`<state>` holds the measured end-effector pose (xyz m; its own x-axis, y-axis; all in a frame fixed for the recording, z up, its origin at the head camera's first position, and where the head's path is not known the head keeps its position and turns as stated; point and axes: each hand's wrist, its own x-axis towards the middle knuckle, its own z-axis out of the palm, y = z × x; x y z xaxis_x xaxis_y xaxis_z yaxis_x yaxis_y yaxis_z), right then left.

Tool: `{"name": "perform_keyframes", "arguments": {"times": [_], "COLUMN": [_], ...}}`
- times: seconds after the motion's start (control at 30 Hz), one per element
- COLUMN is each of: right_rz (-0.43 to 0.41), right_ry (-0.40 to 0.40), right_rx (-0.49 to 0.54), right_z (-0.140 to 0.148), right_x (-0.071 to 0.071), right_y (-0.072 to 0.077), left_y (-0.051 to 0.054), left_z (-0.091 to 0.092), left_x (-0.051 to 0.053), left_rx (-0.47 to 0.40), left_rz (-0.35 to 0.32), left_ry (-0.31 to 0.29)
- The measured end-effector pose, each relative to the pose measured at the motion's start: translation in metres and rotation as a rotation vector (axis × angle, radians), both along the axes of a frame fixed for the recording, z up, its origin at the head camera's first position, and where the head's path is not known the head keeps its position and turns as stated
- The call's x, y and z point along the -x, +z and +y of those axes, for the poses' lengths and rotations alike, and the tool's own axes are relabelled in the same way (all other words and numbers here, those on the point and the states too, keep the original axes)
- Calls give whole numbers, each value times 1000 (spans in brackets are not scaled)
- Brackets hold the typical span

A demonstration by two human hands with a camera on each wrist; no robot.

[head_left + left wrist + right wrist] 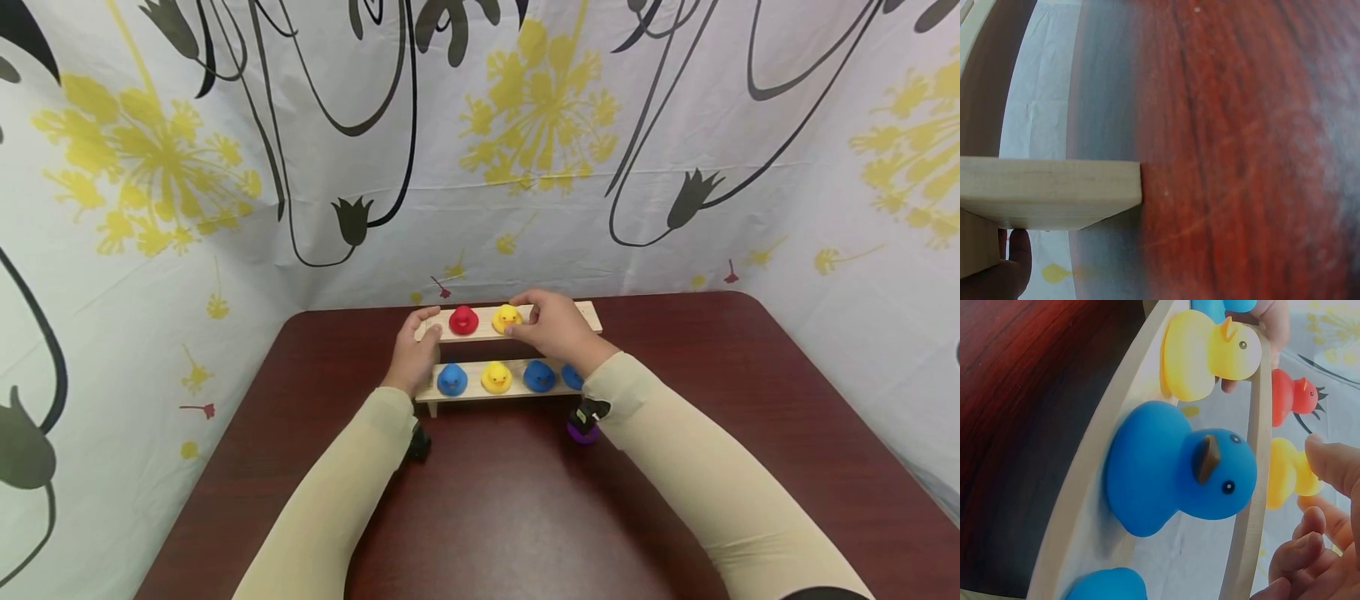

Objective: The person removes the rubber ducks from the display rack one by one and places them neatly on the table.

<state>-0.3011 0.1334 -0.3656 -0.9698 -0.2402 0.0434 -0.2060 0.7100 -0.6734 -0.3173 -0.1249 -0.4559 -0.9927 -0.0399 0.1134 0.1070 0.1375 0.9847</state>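
Dark red table [480, 508], patterned cloth [450, 208] behind. Upper plank [590, 316] runs left to right; on it, yellow duck [507, 318] lies left of right hand [558, 325], pinched between thumb and forefinger, beside red duck [463, 321]. Left hand [412, 354] farther, at plank's left end; can't tell if gripping.

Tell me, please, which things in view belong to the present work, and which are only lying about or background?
In the work:
right hand, pinching the upper yellow duck
left hand, holding the two-tier wooden stand
red duck
lower yellow duck
three blue ducks

Apparently outside it:
flower-printed cloth
dark table, only supporting
purple object, partly hidden, role unclear
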Motion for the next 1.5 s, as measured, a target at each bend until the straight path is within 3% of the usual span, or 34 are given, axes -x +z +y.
{"name": "perform_keyframes", "arguments": {"times": [0.77,1.5], "right_rz": [23,89], "right_ry": [6,55], "right_rx": [-15,-28], "right_z": [0,17], "right_x": [1,-21], "right_y": [2,9], "left_y": [-2,-2], "left_z": [0,-1], "left_x": [1,2], "left_rx": [-1,19], "left_rz": [7,16], "left_ry": [0,12]}}
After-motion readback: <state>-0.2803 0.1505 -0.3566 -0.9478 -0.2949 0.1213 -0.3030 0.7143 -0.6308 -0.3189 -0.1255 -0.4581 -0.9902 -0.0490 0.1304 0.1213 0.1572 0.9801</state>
